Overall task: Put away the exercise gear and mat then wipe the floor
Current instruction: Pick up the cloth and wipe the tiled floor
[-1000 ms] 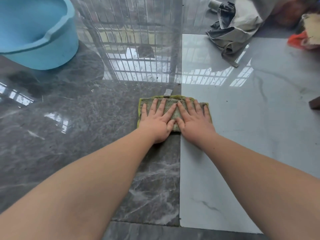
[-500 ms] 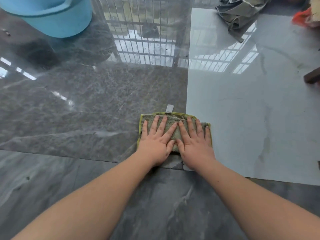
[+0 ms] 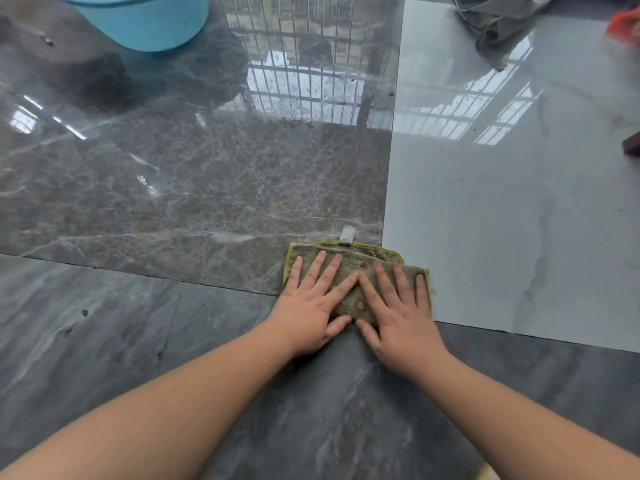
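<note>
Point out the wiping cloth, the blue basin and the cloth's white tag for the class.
wiping cloth (image 3: 349,261): head view, on the bare grey pile just beyond the fingertips.
blue basin (image 3: 145,26): head view, on its outer side wall.
white tag (image 3: 347,234): head view, on the tag's middle, at the cloth's far edge.

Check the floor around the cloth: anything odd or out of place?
Yes. A crumpled grey garment lies on the pale tile at top right, with something orange beside it. Dark specks dot the tile at left. Both hands press the cloth flat.
</note>
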`<state>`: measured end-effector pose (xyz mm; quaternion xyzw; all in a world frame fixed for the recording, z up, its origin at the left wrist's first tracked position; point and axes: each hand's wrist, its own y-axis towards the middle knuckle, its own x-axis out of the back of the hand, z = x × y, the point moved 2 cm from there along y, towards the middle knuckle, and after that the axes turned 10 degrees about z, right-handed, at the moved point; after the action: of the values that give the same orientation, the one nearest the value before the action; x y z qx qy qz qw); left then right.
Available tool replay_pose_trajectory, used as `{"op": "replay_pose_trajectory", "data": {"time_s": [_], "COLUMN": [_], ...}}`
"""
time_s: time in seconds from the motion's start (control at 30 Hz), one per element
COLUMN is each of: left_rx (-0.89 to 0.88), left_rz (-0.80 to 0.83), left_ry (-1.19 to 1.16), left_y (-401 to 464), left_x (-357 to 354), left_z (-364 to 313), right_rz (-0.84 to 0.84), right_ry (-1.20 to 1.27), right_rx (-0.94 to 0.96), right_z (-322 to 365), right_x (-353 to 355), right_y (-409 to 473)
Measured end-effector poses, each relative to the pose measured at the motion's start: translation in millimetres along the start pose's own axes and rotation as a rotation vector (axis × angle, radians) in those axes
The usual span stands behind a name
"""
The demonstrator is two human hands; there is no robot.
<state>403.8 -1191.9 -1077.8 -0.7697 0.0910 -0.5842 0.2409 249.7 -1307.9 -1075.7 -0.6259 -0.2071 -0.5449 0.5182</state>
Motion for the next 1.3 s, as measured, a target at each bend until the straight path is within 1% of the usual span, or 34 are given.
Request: {"op": "replay_pose_trajectory", "data": {"time_s": [0.07,0.17,0.23,0.33,0.43,0.53,0.63,0.7,0.8,0.83,0.87,0.9,0.93,1.0,1.03,1.07,1.17,1.2,1.23,1.3], "left_rx": [-0.089,-0.131,-0.124,-0.143,-0.098,0.012,0.114,0.123,0.115,0.121,0.135,0.159,0.184,0.235,0.253,0.26,0.301,0.321,0.341,0.408], "left_rz": [0.0,0.023,0.057,0.019,-0.103,-0.247,-0.397,-0.491,-0.542,-0.517,-0.457,-0.362,-0.237,0.039,0.113,0.116,-0.104,-0.146,-0.153,-0.105], "left_ry": [0.065,0.09,0.029,-0.153,-0.436,-0.615,-0.612,-0.561,-0.423,-0.351,-0.27,-0.197,-0.143,-0.141,-0.164,-0.18,-0.178,-0.167,-0.156,-0.143], "left_y": [-3.0,-1.9,2.8,10.4,21.6,31.1,36.1,33.9,23.8,21.8,19.7,16.8,14.3,5.7,0.7,-3.6,0.0,6.2,13.2,27.2], "left_x": [-2.3,3.8,13.1,38.3,67.6,108.7,159.4,190.0,208.6,205.8,198.2,183.7,165.0,119.7,99.1,83.6,68.5,69.8,71.2,69.6], "left_z": [11.2,19.2,22.1,28.3,46.6,79.2,118.9,142.1,173.5,181.5,188.0,195.0,200.0,205.1,204.7,203.6,203.5,205.1,206.2,205.0], "right_rz": [0.017,-0.029,-0.099,-0.17,-0.179,-0.226,-0.263,-0.297,-0.391,-0.406,-0.371,-0.279,-0.137,0.155,0.216,0.194,-0.1,-0.123,-0.094,0.005], "right_ry": [-0.037,-0.014,0.041,0.226,0.449,0.506,0.523,0.56,0.484,0.417,0.355,0.309,0.259,0.123,0.086,0.093,0.163,0.14,0.086,-0.034], "right_rx": [0.072,0.082,0.11,0.142,0.12,0.107,0.124,0.149,0.219,0.247,0.274,0.299,0.31,0.286,0.265,0.246,0.213,0.206,0.201,0.179], "right_z": [-8.4,-16.0,-15.1,-12.8,-5.3,3.7,15.8,29.2,52.3,57.3,61.7,67.6,73.4,84.3,87.4,89.8,98.5,100.7,102.2,102.8], "right_x": [-0.6,1.0,5.4,21.7,55.9,101.1,146.5,172.9,193.9,194.1,189.1,179.8,167.2,136.0,123.7,117.4,119.3,117.8,114.6,103.5], "right_y": [-1.4,6.5,15.5,36.0,65.7,103.0,142.6,167.4,194.9,200.0,205.3,211.7,216.1,219.6,219.4,219.4,225.1,231.8,238.4,247.6]}}
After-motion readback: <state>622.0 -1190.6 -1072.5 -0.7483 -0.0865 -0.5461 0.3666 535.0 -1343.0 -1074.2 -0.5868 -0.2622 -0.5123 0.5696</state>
